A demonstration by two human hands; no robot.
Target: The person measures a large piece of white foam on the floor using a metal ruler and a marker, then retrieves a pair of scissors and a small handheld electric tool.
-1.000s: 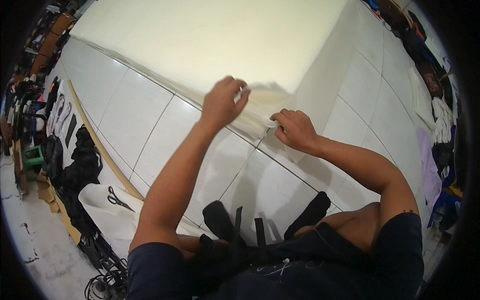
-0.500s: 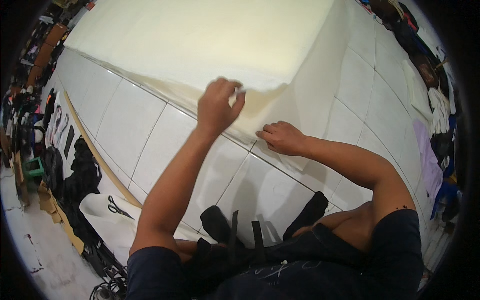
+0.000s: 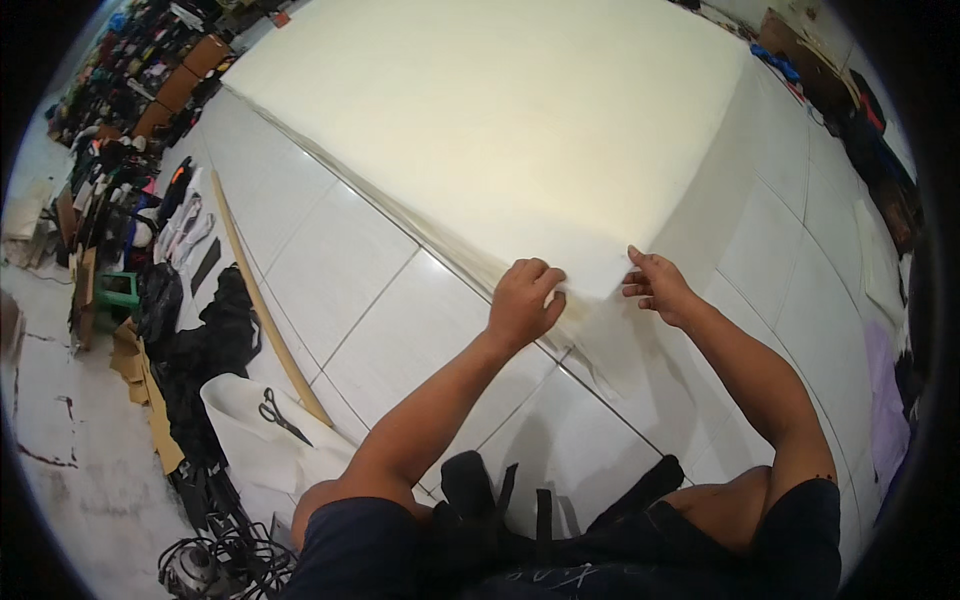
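A large cream foam block (image 3: 480, 120), like a mattress, lies on the floor ahead. Thin whitish fabric (image 3: 608, 345) hangs loosely over its near corner and sides. My left hand (image 3: 527, 305) is closed at the block's near edge, left of the corner, with thumb and fingers pinching the fabric. On the right side of that corner is my right hand (image 3: 662, 290). Its thumb and fingers are apart, close against the corner, and nothing shows in its grip.
White tiles (image 3: 345, 265) make up the floor. At the left lie a long tan strip (image 3: 262, 310), black cloth (image 3: 215, 330) and black scissors (image 3: 283, 415) on white material (image 3: 235, 400). A green stool (image 3: 118, 290) stands farther left. Lilac cloth (image 3: 885, 400) lies at the right.
My left hand has come down onto the fabric at the block's edge. My right hand has moved up from the lower fabric to the corner, its fingers spreading. The view has shifted.
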